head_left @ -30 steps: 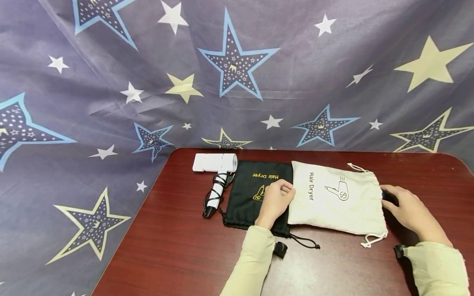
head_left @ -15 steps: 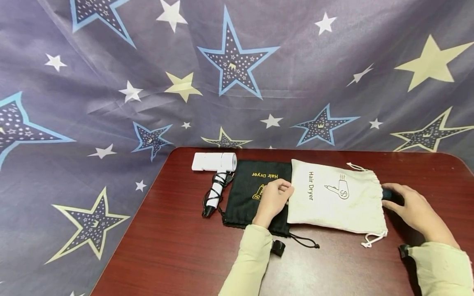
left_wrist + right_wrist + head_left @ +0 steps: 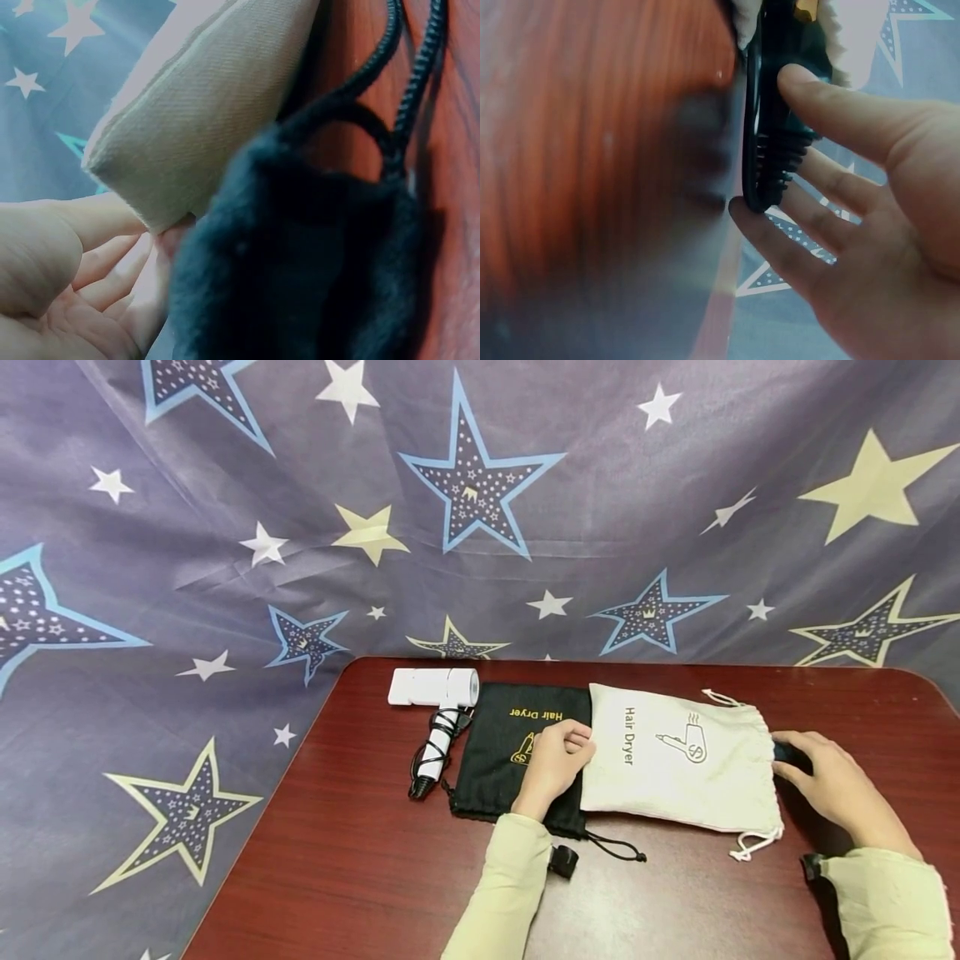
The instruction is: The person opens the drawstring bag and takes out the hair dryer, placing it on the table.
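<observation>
A cream drawstring bag (image 3: 645, 789) printed "Hair Dryer" lies on its side, bulging, its gathered mouth to the right. My left hand (image 3: 557, 762) pinches the bag's bottom edge; in the left wrist view thumb and fingers meet at a corner of the cloth (image 3: 202, 127). At the mouth, my right hand (image 3: 840, 785) holds the dark handle (image 3: 792, 758) of what looks like a hair dryer, the rest hidden inside the bag. The right wrist view shows the thumb on this glossy handle (image 3: 776, 105), fingers behind it, and a ridged cord end.
A black drawstring bag (image 3: 487, 781) lies flat under my left hand, beside the cream one. Left of it is a white hair dryer (image 3: 427, 687) with its black cord wound round the handle. The red-brown table (image 3: 337, 860) meets a starry cloth (image 3: 570, 568) behind.
My right hand shifted slightly right with the dark handle, then slightly back left. My left hand has kept its pinch on the cream bag's edge.
</observation>
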Available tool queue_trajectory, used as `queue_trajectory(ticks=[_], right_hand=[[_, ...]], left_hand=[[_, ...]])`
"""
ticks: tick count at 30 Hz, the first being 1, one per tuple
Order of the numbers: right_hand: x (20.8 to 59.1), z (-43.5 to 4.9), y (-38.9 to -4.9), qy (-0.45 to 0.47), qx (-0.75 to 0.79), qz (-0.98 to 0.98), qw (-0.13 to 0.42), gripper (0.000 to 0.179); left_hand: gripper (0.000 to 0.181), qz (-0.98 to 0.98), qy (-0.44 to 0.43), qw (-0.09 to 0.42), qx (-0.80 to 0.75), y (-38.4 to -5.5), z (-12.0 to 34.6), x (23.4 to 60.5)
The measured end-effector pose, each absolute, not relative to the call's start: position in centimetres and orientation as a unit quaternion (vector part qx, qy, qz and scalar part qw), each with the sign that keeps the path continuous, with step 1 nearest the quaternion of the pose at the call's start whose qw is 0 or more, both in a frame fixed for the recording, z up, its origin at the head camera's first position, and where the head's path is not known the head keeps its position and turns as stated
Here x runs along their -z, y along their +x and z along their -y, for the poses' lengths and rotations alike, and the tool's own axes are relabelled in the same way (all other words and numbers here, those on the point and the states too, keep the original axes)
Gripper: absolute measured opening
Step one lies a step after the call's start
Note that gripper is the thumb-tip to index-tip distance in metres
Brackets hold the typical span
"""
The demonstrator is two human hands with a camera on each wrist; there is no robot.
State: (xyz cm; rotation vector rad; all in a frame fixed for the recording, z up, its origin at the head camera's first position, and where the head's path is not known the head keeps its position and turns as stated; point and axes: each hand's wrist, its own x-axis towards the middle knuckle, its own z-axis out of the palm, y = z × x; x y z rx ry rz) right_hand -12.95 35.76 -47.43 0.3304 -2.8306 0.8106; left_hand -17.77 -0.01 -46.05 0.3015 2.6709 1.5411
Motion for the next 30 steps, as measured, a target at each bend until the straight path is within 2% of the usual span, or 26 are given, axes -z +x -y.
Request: queue_trajectory(ticks=[10, 17, 25, 30], right_hand=[[47.3, -36.5, -12.6, 0.106, -0.282, 0.947, 0.11, 0.034], [47.2, -37.3, -12.2, 0.084, -0.272, 0.953, 0.105, 0.032], [46.8, -37.0, -12.5, 0.094, -0.28, 0.951, 0.093, 0.041], [46.8, -36.6, -12.6, 0.085, -0.28, 0.952, 0.092, 0.037]], left_hand=[[0.011, -0.863, 0.101, 0.031, -0.495, -17.9, 0.5, 46.0], [0.012, -0.862, 0.102, 0.031, -0.495, -17.9, 0.6, 45.9], [0.031, -0.855, 0.092, 0.045, -0.509, -17.8, 0.3, 46.1], [0.03, -0.858, 0.096, 0.039, -0.502, -17.8, -0.1, 46.4]])
